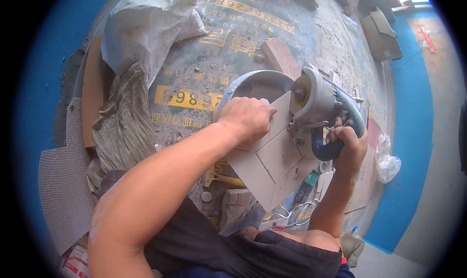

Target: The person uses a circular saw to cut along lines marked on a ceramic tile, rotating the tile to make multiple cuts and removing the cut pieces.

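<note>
My left hand (245,120) grips a beige tile (277,183) at its upper left edge, fingers curled. Dark lines mark the tile, which lies across a round metal basin (258,74) and extends toward my body. My right hand (348,144) is closed on the looped handle of a grey hand-held circular cutter (314,93). The cutter's guard and disc hub are at the tile's upper right; whether the blade touches the tile is unclear. The tile and my left hand hide part of the basin. A yellow-handled tool (221,179) lies beside the tile, partly hidden.
A white sack (136,22), crumpled cloth (121,112), cardboard (91,93) and patterned sheets (63,195) line the left. A brick-like block (279,56) lies beyond the basin. Below are a green power tool (311,178), white cable (292,214) and another block (233,207); plastic (389,161) is at right.
</note>
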`<state>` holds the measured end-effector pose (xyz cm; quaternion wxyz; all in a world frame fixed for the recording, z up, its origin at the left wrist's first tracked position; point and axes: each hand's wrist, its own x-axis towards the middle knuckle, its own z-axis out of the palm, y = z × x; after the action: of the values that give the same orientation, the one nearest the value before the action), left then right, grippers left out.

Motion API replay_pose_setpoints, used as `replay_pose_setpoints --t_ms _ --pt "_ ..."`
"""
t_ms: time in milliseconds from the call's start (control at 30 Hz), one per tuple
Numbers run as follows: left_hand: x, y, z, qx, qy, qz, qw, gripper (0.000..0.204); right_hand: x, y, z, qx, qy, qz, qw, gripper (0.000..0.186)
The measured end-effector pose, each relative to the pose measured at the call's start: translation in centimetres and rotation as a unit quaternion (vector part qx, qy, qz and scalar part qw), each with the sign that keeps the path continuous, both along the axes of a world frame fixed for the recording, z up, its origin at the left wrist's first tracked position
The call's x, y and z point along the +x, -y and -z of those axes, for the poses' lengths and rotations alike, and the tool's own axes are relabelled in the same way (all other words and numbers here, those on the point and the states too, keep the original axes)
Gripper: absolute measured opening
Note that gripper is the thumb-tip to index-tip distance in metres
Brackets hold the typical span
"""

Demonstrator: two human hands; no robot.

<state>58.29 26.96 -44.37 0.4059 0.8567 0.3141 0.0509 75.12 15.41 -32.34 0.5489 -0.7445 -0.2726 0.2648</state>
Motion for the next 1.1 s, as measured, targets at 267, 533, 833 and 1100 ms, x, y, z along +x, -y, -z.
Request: replay_pose_setpoints --t_ms 267,533,833,1100 --pt "0.0 -0.2 -0.2 -0.009 -0.006 0.001 1.000 0.040 0.1 0.1 -0.1 -0.003 0.000 -0.010 1.000 0.033" --pt "-0.1 -0.2 -0.2 -0.005 0.001 -0.004 1.000 0.039 0.1 0.5 -0.4 -0.017 -0.023 -0.016 0.999 0.026" --pt "-0.2 -0.4 -0.4 -0.010 -0.006 -0.002 1.000 0.039 -0.3 0.7 -0.4 -0.026 -0.028 -0.005 0.999 0.025" --pt "-0.2 -0.5 -0.4 -0.012 -0.003 -0.010 1.000 0.040 -0.1 1.0 -0.4 -0.033 -0.031 -0.010 0.999 0.025"
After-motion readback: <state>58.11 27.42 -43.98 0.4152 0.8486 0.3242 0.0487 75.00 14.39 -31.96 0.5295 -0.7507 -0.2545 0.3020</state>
